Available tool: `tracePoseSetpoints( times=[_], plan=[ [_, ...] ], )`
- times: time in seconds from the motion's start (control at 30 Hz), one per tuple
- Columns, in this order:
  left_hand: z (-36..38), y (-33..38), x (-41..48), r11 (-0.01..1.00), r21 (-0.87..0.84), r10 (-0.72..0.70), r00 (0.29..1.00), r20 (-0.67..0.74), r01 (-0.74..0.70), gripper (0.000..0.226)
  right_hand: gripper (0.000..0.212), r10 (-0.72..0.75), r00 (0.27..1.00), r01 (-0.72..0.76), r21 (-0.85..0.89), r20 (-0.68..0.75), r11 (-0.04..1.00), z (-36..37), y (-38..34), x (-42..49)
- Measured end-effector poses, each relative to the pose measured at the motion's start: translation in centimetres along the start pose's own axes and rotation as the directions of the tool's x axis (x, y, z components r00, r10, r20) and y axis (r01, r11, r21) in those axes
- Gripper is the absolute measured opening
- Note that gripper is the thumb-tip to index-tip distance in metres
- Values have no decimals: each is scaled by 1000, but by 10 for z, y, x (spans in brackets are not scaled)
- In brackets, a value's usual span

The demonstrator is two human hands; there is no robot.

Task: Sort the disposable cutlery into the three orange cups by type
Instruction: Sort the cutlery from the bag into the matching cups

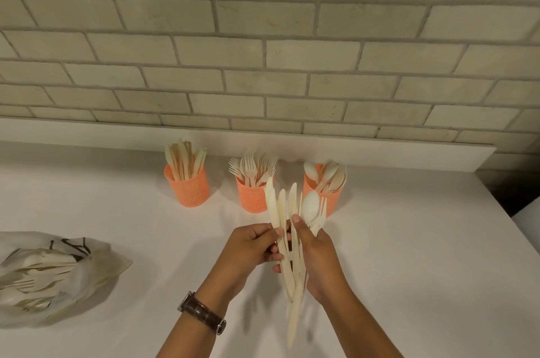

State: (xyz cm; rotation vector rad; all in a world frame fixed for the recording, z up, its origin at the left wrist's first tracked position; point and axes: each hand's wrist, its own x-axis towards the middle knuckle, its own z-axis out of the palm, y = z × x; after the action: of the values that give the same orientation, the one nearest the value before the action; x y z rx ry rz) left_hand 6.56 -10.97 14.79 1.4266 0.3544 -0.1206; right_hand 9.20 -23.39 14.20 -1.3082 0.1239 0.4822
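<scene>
Grey brick wall (263,50) backs a white counter (423,255); three orange cups stand in a row near the wall: the knife cup (187,188) at left, the fork cup (252,198) in the middle, the spoon cup (328,199) at right; each already holds its own type.

A mixed bundle (293,275) is held above the counter, in front of the fork cup and spoon cup; its long axis runs away from the person, working ends toward the cups, handles toward the body. Within the bundle, the knives (281,211) lie on the left side; one spoon (310,205) and one fork (322,210) lie on the right.

The left hand (251,249) has its fingers curled onto the knife side; the right hand (321,258) cradles the bundle from the right, thumb laid across the front, fingers curled round behind.

Judgement: the step in hand is separation by type. The knife cup lies forward and well to the left, so the left hand is the nearer carrier for the knives; the spoon cup lies just beyond the right hand.

A bag (52,275) with more cutlery lies at far left; much remains unsorted.
</scene>
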Motion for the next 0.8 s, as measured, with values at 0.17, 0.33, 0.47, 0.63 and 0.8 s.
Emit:
tracePoseSetpoints(
  times=[0.17, 0.33, 0.47, 0.63, 0.8],
  plan=[
    [2, -1, 0, 1000, 6, 23, 998, -53, -22, 12, 24, 3, 1000, -3, 11, 18, 1000, 2, 1, 2],
    [1, 1, 0, 1000, 8, 0, 1000, -22, 0, 10, 27, 10, 999, -11, 21, 36, 1000, 4, 2, 4],
    [-2, 2, 2, 999, 6, -46, 999, 14, 45, 13, 33, 9, 1000, -9, -1, 22, 1000, 8, 6, 7],
    [-9, 5, 3, 998, 3, -62, 998, 26, 62, 10, 29, 4, 999, -4, -25, 39, 1000, 15, 8, 10],
    [-15, 3, 5, 999, -28, -35, 999, -34, 34, 5, 28, 24, 998, -22, -29, 64, 999, 21, 8, 12]
  ],
)
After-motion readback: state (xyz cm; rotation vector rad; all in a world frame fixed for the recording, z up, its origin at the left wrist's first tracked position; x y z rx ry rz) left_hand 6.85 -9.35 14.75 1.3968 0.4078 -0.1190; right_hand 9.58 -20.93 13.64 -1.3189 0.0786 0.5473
